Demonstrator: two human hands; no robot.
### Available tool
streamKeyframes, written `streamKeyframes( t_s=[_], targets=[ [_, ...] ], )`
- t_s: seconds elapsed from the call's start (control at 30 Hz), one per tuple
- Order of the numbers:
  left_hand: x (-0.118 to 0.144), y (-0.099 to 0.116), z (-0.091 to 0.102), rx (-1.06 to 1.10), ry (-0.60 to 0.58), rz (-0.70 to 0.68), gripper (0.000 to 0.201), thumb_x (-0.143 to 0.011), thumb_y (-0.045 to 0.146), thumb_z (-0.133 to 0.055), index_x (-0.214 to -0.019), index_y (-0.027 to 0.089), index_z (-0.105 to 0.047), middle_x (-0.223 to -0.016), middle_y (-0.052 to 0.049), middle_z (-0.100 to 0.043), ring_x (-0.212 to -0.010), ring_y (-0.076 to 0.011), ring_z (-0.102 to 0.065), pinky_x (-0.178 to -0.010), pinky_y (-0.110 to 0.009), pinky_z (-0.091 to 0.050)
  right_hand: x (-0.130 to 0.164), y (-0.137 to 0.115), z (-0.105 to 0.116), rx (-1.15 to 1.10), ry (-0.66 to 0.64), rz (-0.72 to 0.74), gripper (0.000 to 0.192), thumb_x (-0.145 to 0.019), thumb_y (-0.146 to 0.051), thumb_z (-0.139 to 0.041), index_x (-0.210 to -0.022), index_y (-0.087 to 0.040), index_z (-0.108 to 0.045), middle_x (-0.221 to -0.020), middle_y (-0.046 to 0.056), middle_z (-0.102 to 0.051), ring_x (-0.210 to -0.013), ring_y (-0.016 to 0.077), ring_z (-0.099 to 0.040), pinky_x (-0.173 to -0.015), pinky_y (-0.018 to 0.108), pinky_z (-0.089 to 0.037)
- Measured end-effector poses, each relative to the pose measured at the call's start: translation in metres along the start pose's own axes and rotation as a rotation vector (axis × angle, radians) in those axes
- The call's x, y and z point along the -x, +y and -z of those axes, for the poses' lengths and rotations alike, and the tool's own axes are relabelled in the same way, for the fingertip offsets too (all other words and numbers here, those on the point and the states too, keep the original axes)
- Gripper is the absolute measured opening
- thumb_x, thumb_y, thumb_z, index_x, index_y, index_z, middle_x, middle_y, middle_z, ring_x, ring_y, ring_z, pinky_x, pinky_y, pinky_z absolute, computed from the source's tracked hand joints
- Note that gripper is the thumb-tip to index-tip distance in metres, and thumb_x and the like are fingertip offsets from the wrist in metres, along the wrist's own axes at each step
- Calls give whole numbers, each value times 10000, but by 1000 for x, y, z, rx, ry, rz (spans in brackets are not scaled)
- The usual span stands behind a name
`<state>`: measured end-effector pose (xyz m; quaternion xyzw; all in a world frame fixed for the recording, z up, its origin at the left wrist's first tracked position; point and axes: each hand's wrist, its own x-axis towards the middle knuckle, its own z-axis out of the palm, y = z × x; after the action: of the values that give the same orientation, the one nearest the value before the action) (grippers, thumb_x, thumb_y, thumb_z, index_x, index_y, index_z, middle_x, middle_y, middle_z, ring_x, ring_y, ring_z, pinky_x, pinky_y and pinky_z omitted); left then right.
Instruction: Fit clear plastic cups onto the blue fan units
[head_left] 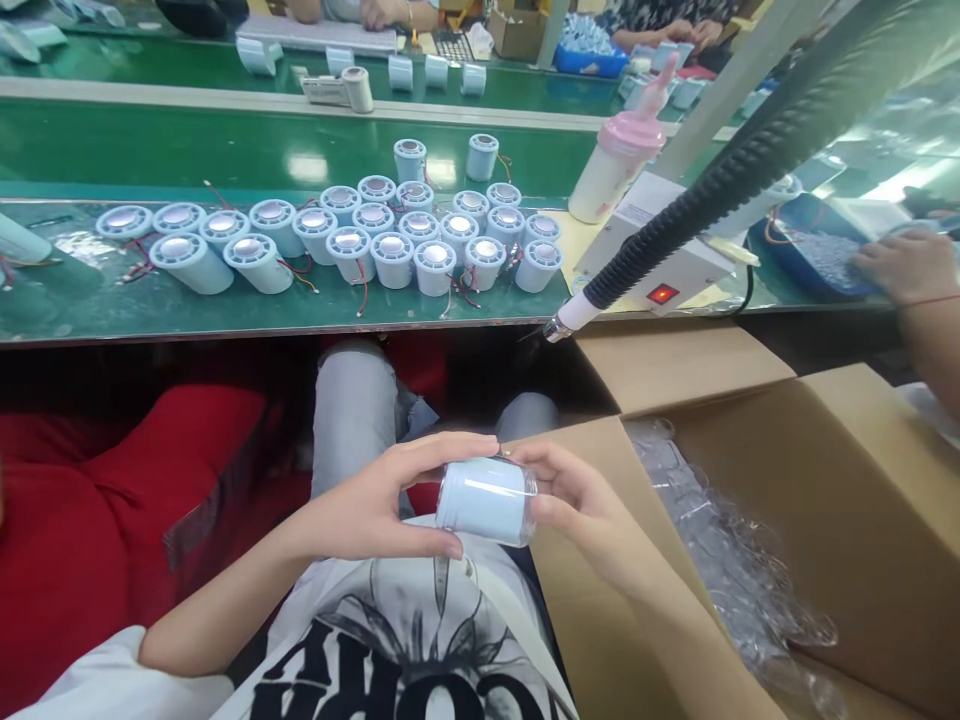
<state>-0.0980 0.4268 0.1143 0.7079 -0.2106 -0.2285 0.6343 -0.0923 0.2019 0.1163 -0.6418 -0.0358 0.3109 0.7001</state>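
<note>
Between my two hands, above my lap, lies a light blue cylinder in a clear plastic cover (486,500), held on its side. My left hand (390,495) wraps its left end, thumb below and fingers over the top. At the right end, my right hand (581,500) grips the clear cover with thumb and fingers. Similar light blue cylinders with round, slotted tops and thin wires (435,268) stand in a group on the green bench (300,312) ahead.
On my right, an open cardboard box (847,500) holds clear plastic pieces (735,560). A black ribbed hose (660,230) with a metal tip hangs before a white box (675,260) with a red switch. A pink-topped bottle (611,165) stands behind. Other people sit around.
</note>
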Motion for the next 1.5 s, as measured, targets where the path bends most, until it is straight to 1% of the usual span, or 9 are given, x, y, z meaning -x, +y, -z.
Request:
streamKeyframes(
  t_s=[0.27,0.77,0.93,1.07,1.17,1.27,1.37,1.43,1.5],
  targets=[
    [2,-1,2,2,-2,-28,696,-684,180,-730,-1312,286,-450,-1389,-66,-446,-1284,-265,-409,-1037,-378,-397,-8,8,-2,-200,-114,-166,396,-772,-558,-563,-865,-184,-468,-656,-12,-595,-512,119,-599,-484,238,-501],
    [-28,-1,-4,-30,-79,-54,729,-682,155,-733,-1323,311,-423,-1406,-65,-426,-1295,-264,-393,-1042,-373,-381,-3,3,18,-421,-116,-292,436,-795,-606,-497,-862,-175,-498,-539,-4,-643,-415,103,-612,-357,121,-429],
    [-43,-2,-3,-73,-83,-96,671,-701,146,-711,-1295,314,-446,-1389,-80,-416,-1289,-270,-383,-992,-362,-426,-9,-2,24,-497,-153,-432,641,-928,-547,-177,-675,-108,-568,-467,47,-602,-354,49,-545,-341,67,-382],
    [-48,4,0,73,-81,41,585,-748,166,-671,-1268,308,-444,-1297,-67,-470,-1166,-226,-501,-925,-309,-474,-16,0,25,-483,-186,-475,724,-897,-610,-100,-743,-96,-586,-542,60,-613,-368,72,-557,-281,99,-324],
    [-48,9,4,213,-53,154,541,-778,214,-650,-1264,309,-432,-1236,-54,-505,-1063,-201,-567,-895,-311,-492,-17,3,24,-289,-62,-287,526,-910,-558,-229,-894,-136,-541,-597,29,-610,-418,104,-573,-326,155,-393],
    [-47,12,6,256,-27,205,524,-774,246,-660,-1246,321,-446,-1207,-41,-516,-1038,-204,-579,-868,-318,-502,-13,6,25,167,190,191,215,-903,-253,-433,-1111,-209,-461,-1057,86,-629,-876,159,-651,-709,284,-552],
    [-45,13,8,305,-33,218,520,-775,264,-659,-1248,313,-447,-1126,-38,-559,-973,-195,-600,-806,-301,-516,-11,8,27,603,148,703,564,-818,-20,-491,-1277,-327,-377,-1458,57,-322,-1294,215,-385,-1010,426,-412],
    [-43,13,10,348,-54,219,546,-785,284,-647,-1282,311,-422,-1070,-43,-587,-904,-187,-619,-736,-281,-528,-11,7,27,694,77,795,614,-796,10,-525,-1277,-356,-415,-1438,38,-367,-1296,211,-385,-1027,417,-401],
    [-41,13,14,315,-60,196,616,-761,291,-671,-1318,309,-407,-1136,-63,-580,-948,-210,-615,-772,-304,-528,-13,6,25,559,61,668,582,-779,-87,-634,-1264,-355,-454,-1374,45,-458,-1249,213,-448,-993,379,-444]
  ],
)
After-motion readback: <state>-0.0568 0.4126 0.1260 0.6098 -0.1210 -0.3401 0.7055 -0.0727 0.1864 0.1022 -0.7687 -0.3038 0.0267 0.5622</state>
